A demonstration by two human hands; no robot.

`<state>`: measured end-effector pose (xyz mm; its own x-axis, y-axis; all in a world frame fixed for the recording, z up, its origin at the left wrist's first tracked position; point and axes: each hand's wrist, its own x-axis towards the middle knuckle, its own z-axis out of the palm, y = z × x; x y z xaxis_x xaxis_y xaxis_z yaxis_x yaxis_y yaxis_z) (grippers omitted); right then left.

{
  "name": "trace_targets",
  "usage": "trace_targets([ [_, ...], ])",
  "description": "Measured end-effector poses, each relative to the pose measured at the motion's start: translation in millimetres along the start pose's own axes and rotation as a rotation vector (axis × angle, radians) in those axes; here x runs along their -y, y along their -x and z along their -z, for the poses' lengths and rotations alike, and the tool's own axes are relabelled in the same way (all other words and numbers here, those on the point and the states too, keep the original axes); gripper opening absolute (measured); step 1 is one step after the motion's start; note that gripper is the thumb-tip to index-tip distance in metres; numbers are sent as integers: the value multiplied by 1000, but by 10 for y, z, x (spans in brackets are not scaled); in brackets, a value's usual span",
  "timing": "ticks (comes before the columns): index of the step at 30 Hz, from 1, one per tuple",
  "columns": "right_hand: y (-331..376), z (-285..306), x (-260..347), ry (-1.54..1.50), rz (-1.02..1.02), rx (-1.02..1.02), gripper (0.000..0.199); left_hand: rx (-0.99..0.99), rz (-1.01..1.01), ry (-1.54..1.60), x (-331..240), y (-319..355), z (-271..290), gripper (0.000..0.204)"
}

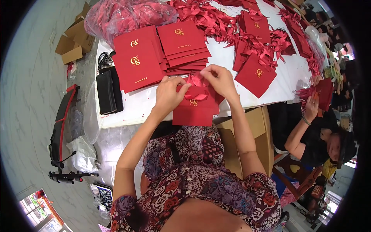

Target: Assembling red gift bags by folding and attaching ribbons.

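Observation:
In front of me at the table's near edge lies a flat red paper bag or envelope with a gold emblem; which of the two it is I cannot tell. A shiny red ribbon rises from its upper part, with a loop lying over the front. My left hand pinches the ribbon between thumb and forefinger on the left. On the other side my right hand pinches it, fingertips closed. Just beyond both hands are stacked matching red packets, and another stack sits to the left.
A black phone lies at the table's left. Farther back are a plastic bag of red ribbon, loose ribbons and ribboned packets. An open carton stands beside my lap. At right another person's hand holds red packets.

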<state>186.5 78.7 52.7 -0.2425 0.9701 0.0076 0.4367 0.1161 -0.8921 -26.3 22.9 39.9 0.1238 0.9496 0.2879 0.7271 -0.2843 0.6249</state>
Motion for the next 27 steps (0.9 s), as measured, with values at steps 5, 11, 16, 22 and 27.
trace_targets([
  [5,-41,-251,-36,422,120,-6,18,39,76,-95,-149,-151,-135,25],
  [11,18,-230,-121,316,109,-76,17,66,131,-172,-183,-270,-240,24],
  [16,132,-162,-148,12,6,-89,16,-27,128,-145,-181,-293,-304,17],
  [22,142,-262,-120,-296,33,-44,16,-176,-88,-252,-250,-231,-265,13],
  [27,146,-268,-147,-231,16,-38,14,-116,-191,-274,-281,-223,-179,12],
])
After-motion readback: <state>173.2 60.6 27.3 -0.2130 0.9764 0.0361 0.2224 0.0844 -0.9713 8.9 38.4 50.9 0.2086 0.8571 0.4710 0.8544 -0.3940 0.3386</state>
